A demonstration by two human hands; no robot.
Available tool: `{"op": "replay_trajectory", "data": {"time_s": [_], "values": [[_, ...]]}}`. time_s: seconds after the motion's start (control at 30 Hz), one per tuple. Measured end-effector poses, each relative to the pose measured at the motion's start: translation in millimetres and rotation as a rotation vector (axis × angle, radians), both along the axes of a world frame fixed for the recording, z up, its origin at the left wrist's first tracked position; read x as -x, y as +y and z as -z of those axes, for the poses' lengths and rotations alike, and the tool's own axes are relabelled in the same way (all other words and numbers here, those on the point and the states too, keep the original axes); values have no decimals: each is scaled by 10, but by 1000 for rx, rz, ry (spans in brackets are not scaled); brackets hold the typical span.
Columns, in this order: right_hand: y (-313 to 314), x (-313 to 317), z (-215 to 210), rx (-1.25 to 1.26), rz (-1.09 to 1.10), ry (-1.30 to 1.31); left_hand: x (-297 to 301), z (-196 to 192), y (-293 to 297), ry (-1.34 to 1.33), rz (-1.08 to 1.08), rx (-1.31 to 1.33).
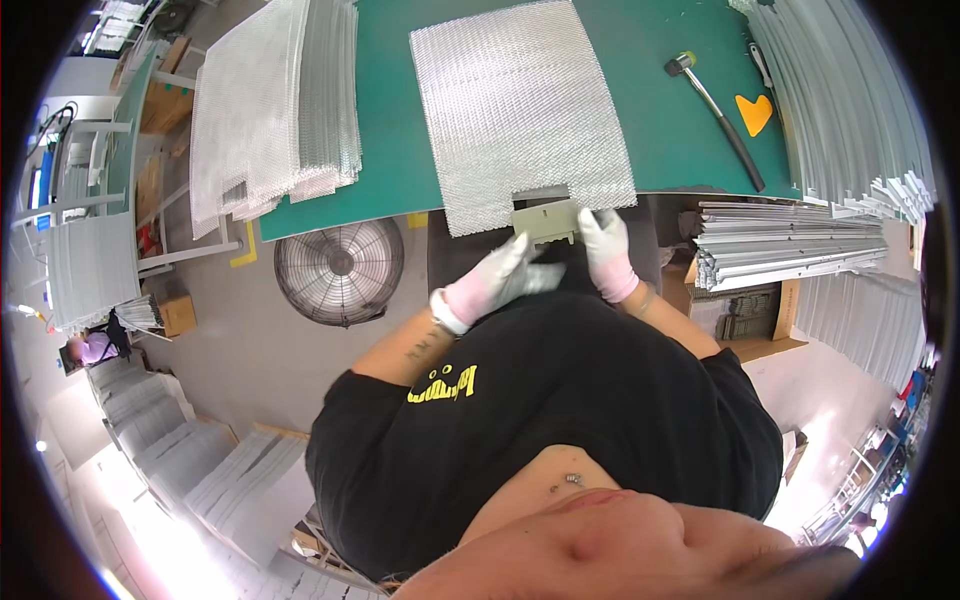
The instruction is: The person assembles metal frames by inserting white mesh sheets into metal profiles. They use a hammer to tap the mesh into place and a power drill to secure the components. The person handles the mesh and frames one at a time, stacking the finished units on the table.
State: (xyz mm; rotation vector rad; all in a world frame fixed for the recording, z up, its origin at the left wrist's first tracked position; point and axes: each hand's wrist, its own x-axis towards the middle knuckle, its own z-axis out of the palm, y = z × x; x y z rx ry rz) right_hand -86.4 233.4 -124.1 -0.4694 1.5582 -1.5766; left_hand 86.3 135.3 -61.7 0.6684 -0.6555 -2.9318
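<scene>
A grey-green plastic plate (546,222) with small tabs on its lower edge sits by the notch in a silvery mesh panel (520,90). My right hand (607,250), in a white glove with a pink cuff, pinches the plate's right end. My left hand (493,280), gloved the same way, is at the lower left; its upper digit reaches the plate's left corner. The other left fingers are stretched out below the plate and smeared by motion. Whether the plate is seated in the notch, I cannot tell.
On the green table (390,130) lie a mesh stack (265,110) at left, a hammer (720,115), an orange scraper (754,114) and stacked metal panels (850,110) at right. A floor fan (340,270) stands at left. Below the table's right are metal strips (790,245) and a cardboard box (745,315).
</scene>
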Motion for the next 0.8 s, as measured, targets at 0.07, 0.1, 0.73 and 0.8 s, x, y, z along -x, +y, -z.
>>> {"op": "replay_trajectory", "data": {"time_s": [0.07, 0.1, 0.73, 0.8], "values": [[23, -13, -18, 120, -212, -31, -124, -249, -305, -227, 592, 374], [2, -48, 43, 109, -290, -132, -80, -457, -525, -112, 665, 440], [313, 155, -240, 164, 258, -291, 1000, -329, -355, -223, 344, 2424], [319, 70, -385, 173, 328, -334, 977, -360, -317, -230, 360, 2416]]}}
